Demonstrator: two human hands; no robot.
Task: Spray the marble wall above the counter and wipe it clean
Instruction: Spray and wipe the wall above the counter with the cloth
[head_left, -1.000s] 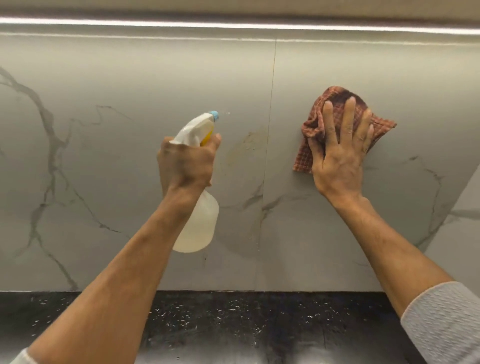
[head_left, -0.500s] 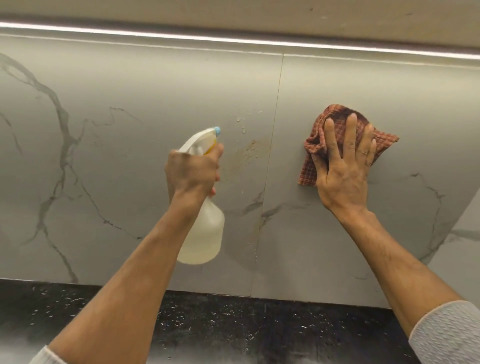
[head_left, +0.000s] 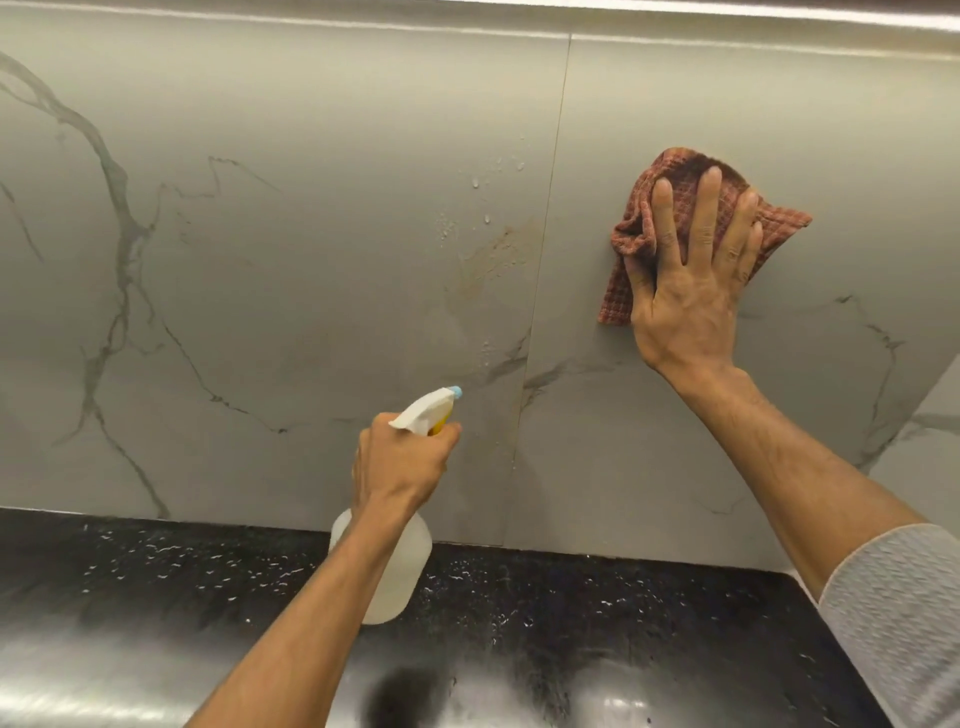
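Nearest, a black speckled counter (head_left: 156, 571). Above it, left of the vertical seam (head_left: 557, 156) in the marble wall (head_left: 311, 234), the left hand (head_left: 400, 462) grips a translucent spray bottle (head_left: 397, 571), fill level unclear, nozzle toward the wall. Small droplets (head_left: 488, 218) and a brownish stain (head_left: 493, 260) sit just left of the seam. Right of it, the right hand (head_left: 691, 291), fingers straight, presses a reddish checked cloth (head_left: 779, 223) flat to the wall.

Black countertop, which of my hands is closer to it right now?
Left. The left hand grips the spray bottle low, just above the black countertop. The right hand presses the checked cloth flat against the marble wall, well higher up.
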